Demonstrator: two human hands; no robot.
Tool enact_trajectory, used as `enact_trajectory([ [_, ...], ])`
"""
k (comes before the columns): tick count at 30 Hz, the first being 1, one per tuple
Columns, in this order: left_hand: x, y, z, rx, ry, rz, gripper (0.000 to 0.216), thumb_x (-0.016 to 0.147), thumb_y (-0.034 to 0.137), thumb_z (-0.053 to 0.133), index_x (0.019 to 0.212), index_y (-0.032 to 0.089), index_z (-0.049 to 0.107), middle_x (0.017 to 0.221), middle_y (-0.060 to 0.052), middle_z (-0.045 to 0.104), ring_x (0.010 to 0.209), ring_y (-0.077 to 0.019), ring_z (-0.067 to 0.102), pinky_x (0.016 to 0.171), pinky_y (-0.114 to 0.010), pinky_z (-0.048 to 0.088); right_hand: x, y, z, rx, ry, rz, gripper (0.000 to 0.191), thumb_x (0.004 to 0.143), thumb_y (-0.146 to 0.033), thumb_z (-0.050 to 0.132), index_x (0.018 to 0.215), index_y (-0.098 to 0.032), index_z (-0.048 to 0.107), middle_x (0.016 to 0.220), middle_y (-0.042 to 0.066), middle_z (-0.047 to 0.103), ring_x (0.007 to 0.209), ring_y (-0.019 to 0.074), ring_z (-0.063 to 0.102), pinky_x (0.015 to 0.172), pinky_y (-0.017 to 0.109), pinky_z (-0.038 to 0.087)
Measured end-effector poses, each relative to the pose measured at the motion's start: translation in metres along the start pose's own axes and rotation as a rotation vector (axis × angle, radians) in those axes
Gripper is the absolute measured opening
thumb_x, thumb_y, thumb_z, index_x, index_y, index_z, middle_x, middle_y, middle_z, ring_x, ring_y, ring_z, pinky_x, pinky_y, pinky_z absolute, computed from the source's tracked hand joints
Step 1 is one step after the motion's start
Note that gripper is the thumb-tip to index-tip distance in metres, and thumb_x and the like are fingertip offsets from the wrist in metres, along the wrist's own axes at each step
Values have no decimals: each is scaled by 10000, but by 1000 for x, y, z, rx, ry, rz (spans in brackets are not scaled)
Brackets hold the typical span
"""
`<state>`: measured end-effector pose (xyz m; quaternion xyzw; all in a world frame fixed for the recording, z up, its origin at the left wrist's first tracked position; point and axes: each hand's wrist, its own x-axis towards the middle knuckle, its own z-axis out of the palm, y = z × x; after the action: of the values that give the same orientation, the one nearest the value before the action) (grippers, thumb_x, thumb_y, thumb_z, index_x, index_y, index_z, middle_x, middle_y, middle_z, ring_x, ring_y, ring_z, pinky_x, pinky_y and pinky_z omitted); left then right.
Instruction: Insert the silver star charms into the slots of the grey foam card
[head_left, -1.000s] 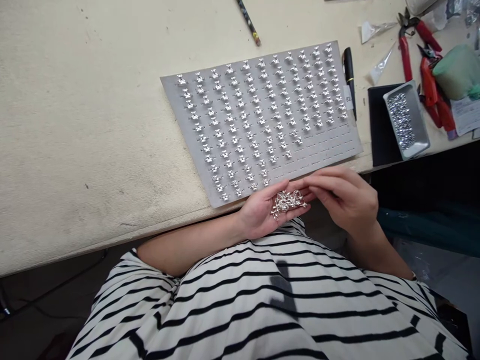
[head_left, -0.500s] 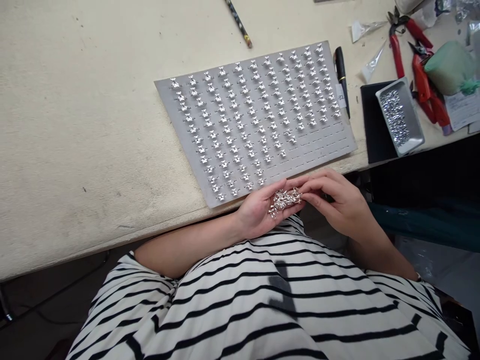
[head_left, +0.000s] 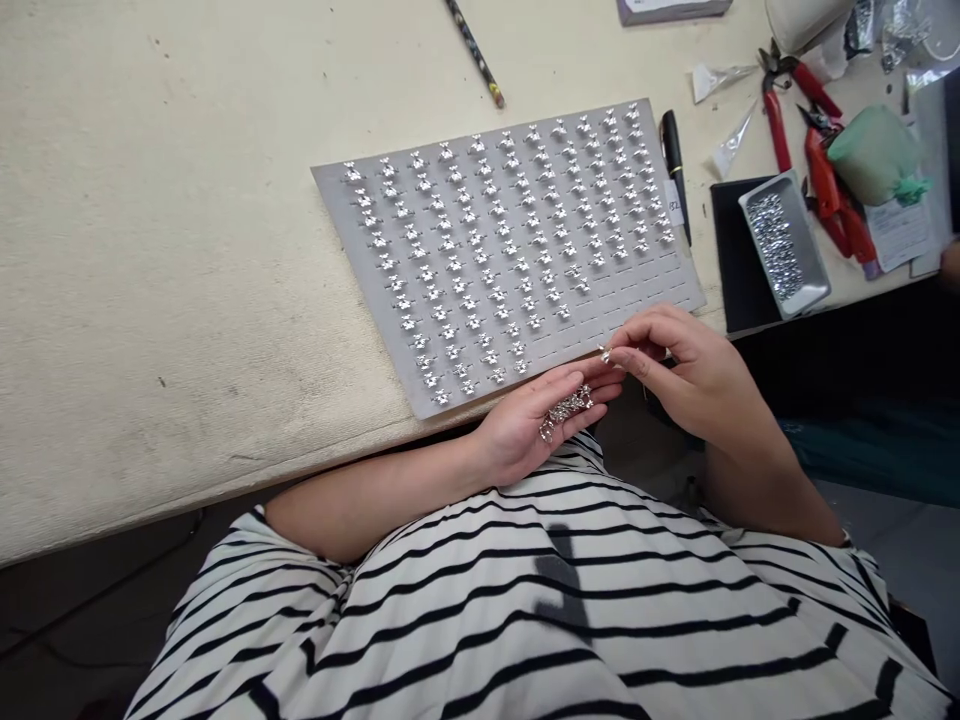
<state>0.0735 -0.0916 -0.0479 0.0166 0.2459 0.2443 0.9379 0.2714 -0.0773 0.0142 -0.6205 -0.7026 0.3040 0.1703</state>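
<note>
A grey slotted display board (head_left: pixel 660 285) lies on the cream table, most of its slots filled with small silver rings (head_left: pixel 495 230); the near right rows are bare. My left hand (head_left: pixel 536 420) lies palm up at the table's front edge and cups a heap of silver rings (head_left: pixel 566 410). My right hand (head_left: pixel 694 375) is just right of it, thumb and forefinger pinched on a single silver ring (head_left: pixel 604 353) above the board's near edge.
A metal tray of silver pieces (head_left: pixel 784 245) sits on a black pad (head_left: pixel 727 260) at the right. Red-handled pliers (head_left: pixel 821 160), a green pouch (head_left: pixel 874 155), a black pen (head_left: pixel 673 165), small plastic bags and a pencil (head_left: pixel 474 52) lie along the far side.
My right hand has picked one ring out of the heap in my left palm and lifted it up toward the board's near edge. The left hand has stayed put.
</note>
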Motion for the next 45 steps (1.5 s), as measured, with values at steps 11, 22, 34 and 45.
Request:
enact_trajectory([
  [11,1,1,-4,75,-36,-30,278,1042,310,548,1191,227,767,1391,-85,683,1336,-228,616,1185,-373,434,51,19,-5,-423,21,-156,165,1018,-295,502,1021,-234,656,1065,99,646,1014,251,615,899,425,526],
  [22,2,2,-5,79,-48,-50,281,1045,317,544,1198,234,765,1383,-81,688,1335,-224,617,1191,-373,426,65,23,-14,-594,-41,-244,293,1054,-335,384,1088,-205,646,1078,135,622,1033,272,572,897,434,494],
  [34,3,2,-3,75,-37,-58,287,1047,333,542,1198,231,764,1372,-85,693,1323,-227,621,1191,-383,426,72,22,-12,-480,-47,-176,167,1020,-347,518,980,-231,631,1084,112,632,1034,254,600,934,429,500],
  [45,3,5,3,-63,-123,-67,368,1070,342,445,1292,236,720,1537,-54,567,1457,-234,506,1215,-354,411,30,17,-9,-325,295,-144,155,1028,-380,514,1103,-315,632,958,58,663,889,231,625,878,440,537],
])
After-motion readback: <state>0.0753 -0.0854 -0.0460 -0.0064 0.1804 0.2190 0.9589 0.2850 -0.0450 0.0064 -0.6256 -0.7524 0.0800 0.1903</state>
